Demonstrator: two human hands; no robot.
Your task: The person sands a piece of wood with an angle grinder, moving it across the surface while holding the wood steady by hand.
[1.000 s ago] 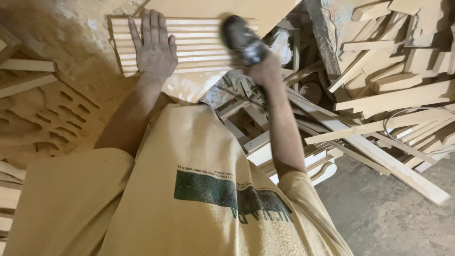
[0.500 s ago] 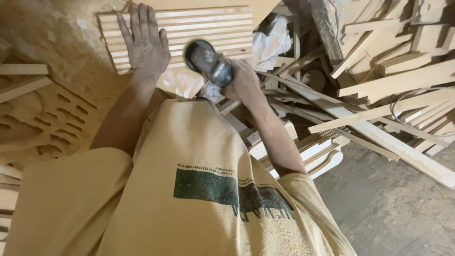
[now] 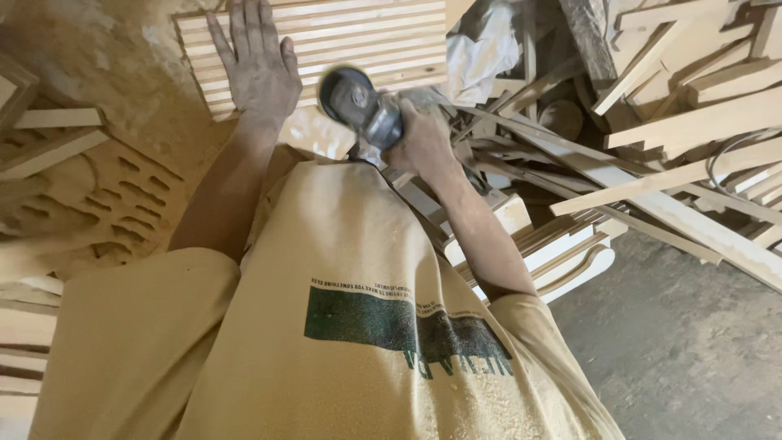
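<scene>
Head view: our left hand (image 3: 259, 69) flat on slatted panel (image 3: 358, 41); right hand (image 3: 423, 143) grips sander (image 3: 358, 102) at panel's near edge.

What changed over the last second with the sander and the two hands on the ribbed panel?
The right hand has drawn the power sander from the far right part of the ribbed wooden panel leftward and nearer, to the panel's near edge. Nothing was released or newly grasped. The left hand stays flat on the panel's left side.
</scene>
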